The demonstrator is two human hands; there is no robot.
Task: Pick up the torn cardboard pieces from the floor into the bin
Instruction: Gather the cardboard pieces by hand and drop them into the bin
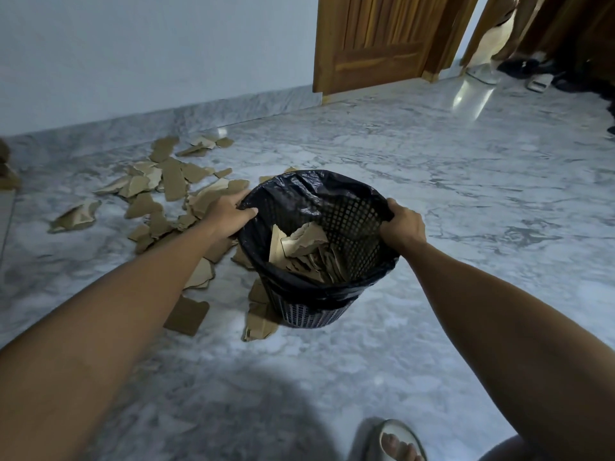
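A black mesh bin lined with a black plastic bag stands on the marble floor at mid-frame, tilted towards me. Several torn cardboard pieces lie inside it. My left hand grips the bin's left rim and my right hand grips its right rim. Many brown torn cardboard pieces are scattered on the floor to the left of the bin, from the wall down to a piece near my left forearm. A few pieces lie against the bin's base.
A pale wall with a marble skirting runs along the back left. A wooden door stands at the back, with an open doorway and sandals to its right. My sandalled foot shows at the bottom edge.
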